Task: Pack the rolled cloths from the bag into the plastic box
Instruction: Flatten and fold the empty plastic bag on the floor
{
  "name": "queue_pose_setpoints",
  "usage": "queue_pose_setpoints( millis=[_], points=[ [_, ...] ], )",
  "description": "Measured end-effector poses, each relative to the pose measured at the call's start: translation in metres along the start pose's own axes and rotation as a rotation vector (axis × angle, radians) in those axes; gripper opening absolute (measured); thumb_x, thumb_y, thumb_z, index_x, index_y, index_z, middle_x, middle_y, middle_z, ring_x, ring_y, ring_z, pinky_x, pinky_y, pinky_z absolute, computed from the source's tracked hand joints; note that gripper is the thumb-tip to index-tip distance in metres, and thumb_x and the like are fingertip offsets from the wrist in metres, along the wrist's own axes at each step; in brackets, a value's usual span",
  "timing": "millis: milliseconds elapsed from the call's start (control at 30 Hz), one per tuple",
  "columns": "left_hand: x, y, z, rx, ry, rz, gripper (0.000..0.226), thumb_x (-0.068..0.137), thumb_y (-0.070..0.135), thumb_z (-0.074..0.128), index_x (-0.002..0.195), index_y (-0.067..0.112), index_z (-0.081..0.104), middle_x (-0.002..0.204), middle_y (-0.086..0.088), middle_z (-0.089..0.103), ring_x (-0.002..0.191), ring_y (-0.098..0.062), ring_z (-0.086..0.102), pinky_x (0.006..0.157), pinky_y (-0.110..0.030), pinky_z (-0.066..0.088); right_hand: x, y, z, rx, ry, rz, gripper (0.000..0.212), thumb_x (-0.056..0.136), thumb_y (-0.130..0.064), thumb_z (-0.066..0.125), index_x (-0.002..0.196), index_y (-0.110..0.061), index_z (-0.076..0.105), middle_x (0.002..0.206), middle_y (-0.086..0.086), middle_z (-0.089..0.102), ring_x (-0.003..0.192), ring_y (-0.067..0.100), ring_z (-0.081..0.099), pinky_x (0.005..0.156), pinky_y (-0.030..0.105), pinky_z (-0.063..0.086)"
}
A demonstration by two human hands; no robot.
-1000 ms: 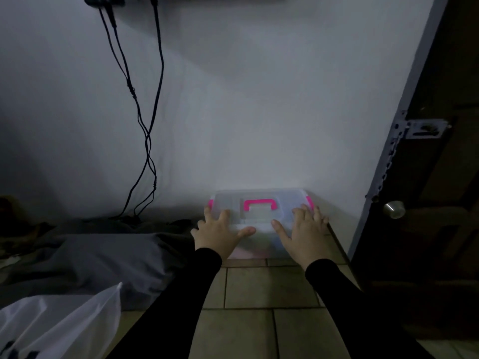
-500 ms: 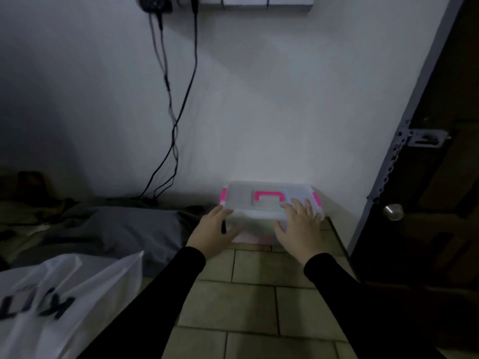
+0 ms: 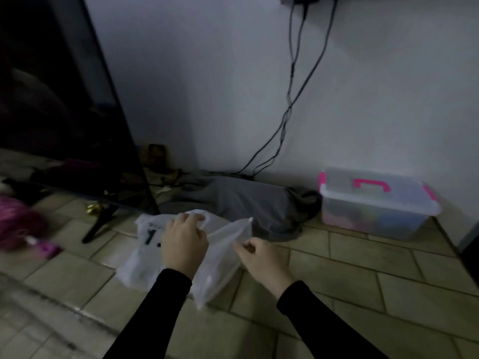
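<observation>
Bag (image 3: pixel 145 257) pinched between both hands; plastic box (image 3: pixel 375 206) well right.

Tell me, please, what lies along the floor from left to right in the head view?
Pink bundle → dark panel's stand leg → white bag, gripped by the left hand and right hand → grey cloth → plastic box by the wall.
</observation>
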State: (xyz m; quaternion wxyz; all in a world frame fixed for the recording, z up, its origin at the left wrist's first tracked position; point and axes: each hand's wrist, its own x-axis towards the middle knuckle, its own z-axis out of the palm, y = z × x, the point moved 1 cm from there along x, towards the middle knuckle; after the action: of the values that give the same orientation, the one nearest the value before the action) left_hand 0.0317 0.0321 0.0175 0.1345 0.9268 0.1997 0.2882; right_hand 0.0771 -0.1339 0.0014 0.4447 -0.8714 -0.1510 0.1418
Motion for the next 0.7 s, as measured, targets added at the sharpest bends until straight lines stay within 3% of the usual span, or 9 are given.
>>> queue_pose_setpoints(
  millis=[133, 200, 233, 300, 367, 467, 600, 700],
  points=[
    [-0.002, -0.056, -0.002, 0.130, -0.130, -0.316, 0.053, 0.083, 0.014, 0.056, 0.134, 0.018, 0.042, 0.144, -0.021, 0.032, 0.127, -0.041, 0.035, 0.100, -0.048, 0.037, 0.006, -0.008, 0.036, 0.073, -0.064, 0.149, 0.043, 0.090, -0.049, 0.054, 0.065, -0.017, 0.039, 0.059, -0.002, 0.041, 0.055, 0.015, 0.042, 0.052, 0.026, 0.030],
    [-0.006, -0.078, -0.003, 0.133, -0.225, -0.457, 0.069, 0.083, 0.030, 0.062, 0.141, 0.021, 0.026, 0.150, -0.026, 0.020, 0.133, -0.043, 0.028, 0.104, -0.052, 0.033, 0.007, -0.008, 0.047, 0.101, -0.085, 0.189, 0.041, 0.091, -0.044, 0.056, 0.065, -0.016, 0.039, 0.059, -0.002, 0.040, 0.053, 0.012, 0.041, 0.050, 0.023, 0.030],
    [-0.007, -0.088, -0.002, 0.156, -0.268, -0.490, 0.079, 0.081, 0.040, 0.064, 0.143, 0.022, 0.019, 0.148, -0.026, 0.024, 0.132, -0.043, 0.031, 0.104, -0.051, 0.034, 0.008, -0.008, 0.052, 0.106, -0.092, 0.197, 0.038, 0.090, -0.041, 0.057, 0.067, -0.017, 0.041, 0.060, -0.002, 0.044, 0.056, 0.012, 0.045, 0.052, 0.023, 0.033],
    [-0.012, -0.101, 0.000, 0.164, -0.309, -0.471, 0.088, 0.077, 0.050, 0.065, 0.142, 0.024, 0.012, 0.131, -0.020, 0.051, 0.117, -0.040, 0.050, 0.097, -0.049, 0.043, 0.009, -0.009, 0.061, 0.112, -0.100, 0.200, 0.030, 0.090, -0.034, 0.056, 0.068, -0.016, 0.046, 0.067, 0.002, 0.051, 0.064, 0.017, 0.052, 0.060, 0.026, 0.037],
    [-0.016, -0.101, -0.001, 0.091, -0.271, -0.409, 0.075, 0.080, 0.048, 0.061, 0.138, 0.028, 0.018, 0.110, -0.009, 0.066, 0.099, -0.034, 0.061, 0.091, -0.045, 0.045, 0.010, -0.008, 0.063, 0.128, -0.094, 0.199, 0.029, 0.089, -0.024, 0.053, 0.063, -0.016, 0.044, 0.064, 0.005, 0.048, 0.063, 0.019, 0.049, 0.061, 0.027, 0.034],
    [-0.011, -0.083, -0.017, -0.035, -0.228, -0.380, 0.042, 0.089, 0.039, 0.051, 0.127, 0.029, 0.038, 0.094, -0.001, 0.067, 0.091, -0.025, 0.062, 0.094, -0.041, 0.039, 0.002, -0.010, 0.050, 0.174, -0.008, 0.224, 0.027, 0.090, -0.022, 0.048, 0.065, -0.013, 0.049, 0.067, 0.010, 0.053, 0.063, 0.021, 0.053, 0.060, 0.027, 0.037],
    [-0.002, -0.049, -0.040, -0.252, -0.283, -0.215, 0.034, 0.088, 0.031, 0.055, 0.122, 0.025, 0.058, 0.107, -0.002, 0.068, 0.095, -0.021, 0.062, 0.080, -0.030, 0.048, -0.024, -0.014, 0.007, 0.287, 0.024, 0.310, 0.025, 0.091, -0.030, 0.052, 0.078, -0.012, 0.063, 0.071, 0.011, 0.064, 0.063, 0.024, 0.061, 0.058, 0.027, 0.044],
    [-0.006, -0.017, -0.053, -0.385, -0.370, -0.043, 0.042, 0.087, 0.032, 0.058, 0.129, 0.029, 0.055, 0.115, 0.000, 0.065, 0.097, -0.016, 0.061, 0.077, -0.026, 0.047, -0.039, -0.016, -0.027, 0.190, 0.042, 0.345, 0.020, 0.093, -0.025, 0.053, 0.097, -0.010, 0.065, 0.076, 0.009, 0.060, 0.067, 0.025, 0.058, 0.060, 0.030, 0.046]
  ],
)
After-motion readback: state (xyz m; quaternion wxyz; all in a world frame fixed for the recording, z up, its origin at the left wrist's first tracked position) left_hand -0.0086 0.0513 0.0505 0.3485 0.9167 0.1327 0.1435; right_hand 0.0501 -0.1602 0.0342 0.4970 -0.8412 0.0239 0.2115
